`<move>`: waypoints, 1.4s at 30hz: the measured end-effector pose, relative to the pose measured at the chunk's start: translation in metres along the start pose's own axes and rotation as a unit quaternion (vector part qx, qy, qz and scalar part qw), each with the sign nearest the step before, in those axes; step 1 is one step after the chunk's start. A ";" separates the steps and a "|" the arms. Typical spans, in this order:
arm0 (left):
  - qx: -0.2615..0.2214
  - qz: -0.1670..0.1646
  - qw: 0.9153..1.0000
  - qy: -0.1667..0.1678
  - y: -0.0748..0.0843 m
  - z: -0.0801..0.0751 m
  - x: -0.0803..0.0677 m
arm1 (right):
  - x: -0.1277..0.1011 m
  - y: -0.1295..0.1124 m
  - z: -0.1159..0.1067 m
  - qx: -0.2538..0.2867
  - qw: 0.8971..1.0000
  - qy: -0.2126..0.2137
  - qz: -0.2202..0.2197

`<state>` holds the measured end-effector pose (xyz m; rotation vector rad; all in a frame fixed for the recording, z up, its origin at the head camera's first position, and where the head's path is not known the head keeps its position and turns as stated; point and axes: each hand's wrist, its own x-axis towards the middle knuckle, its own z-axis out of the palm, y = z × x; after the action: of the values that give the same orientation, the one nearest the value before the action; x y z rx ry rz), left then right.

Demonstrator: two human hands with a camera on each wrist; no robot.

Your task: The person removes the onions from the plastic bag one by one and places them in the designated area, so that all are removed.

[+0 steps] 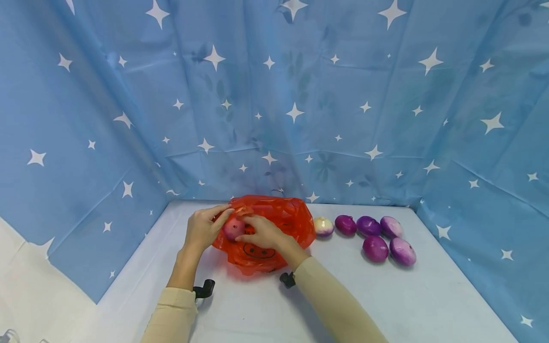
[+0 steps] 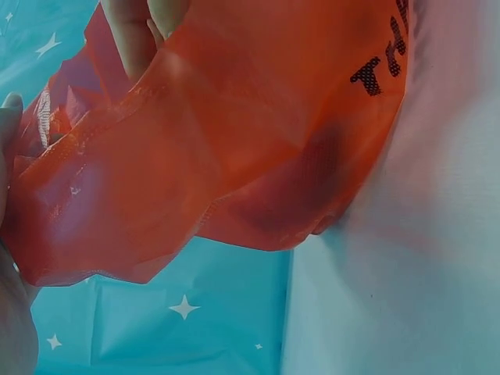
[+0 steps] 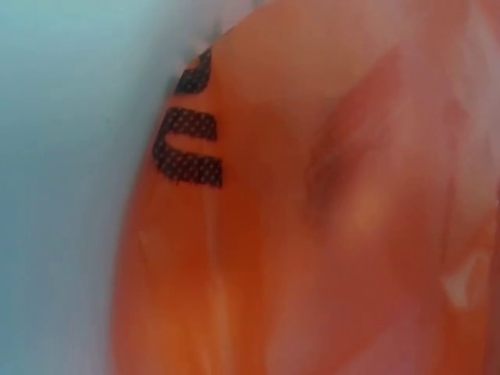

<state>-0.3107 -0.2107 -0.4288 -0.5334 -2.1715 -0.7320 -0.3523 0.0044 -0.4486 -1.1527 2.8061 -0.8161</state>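
At the bag's left side my left hand (image 1: 203, 229) pinches the rim of a translucent red plastic bag (image 1: 300, 216). A pink-purple onion (image 1: 234, 229) shows at the mouth, right below my left thumb. My right hand (image 1: 267, 233) reaches in over the front of the bag, its thumb and index finger parted and their tips right at the onion's edge. In the left wrist view, the fingers (image 2: 129, 39) of that hand dip behind the film of the bag (image 2: 180, 141). The right wrist view holds only blurred red film (image 3: 258, 234) with black print.
To the right of the bag lie a white-and-purple onion (image 1: 323, 227) and several purple ones, among them a dark one (image 1: 375, 249) and a paler one (image 1: 402, 252). A white table (image 1: 266, 309) lies beneath; a blue star-patterned curtain (image 1: 274, 133) stands behind it.
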 end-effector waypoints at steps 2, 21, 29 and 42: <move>0.001 0.002 1.000 0.003 0.000 -0.001 0.000 | 0.002 -0.003 0.003 -0.007 1.000 -0.007 0.011; -0.013 0.010 1.000 0.019 0.000 0.001 0.001 | 0.025 -0.006 0.024 -0.054 0.998 0.008 0.015; -0.007 0.013 1.000 0.021 0.000 -0.001 0.001 | 0.027 -0.007 0.034 -0.098 0.994 -0.007 0.056; -0.012 0.015 0.999 0.026 -0.001 -0.001 0.001 | 0.031 -0.012 0.039 -0.146 0.987 0.013 0.072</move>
<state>-0.3116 -0.2121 -0.4278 -0.5538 -2.1051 -0.7483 -0.3598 -0.0409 -0.4705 -0.9528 3.0625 -0.4224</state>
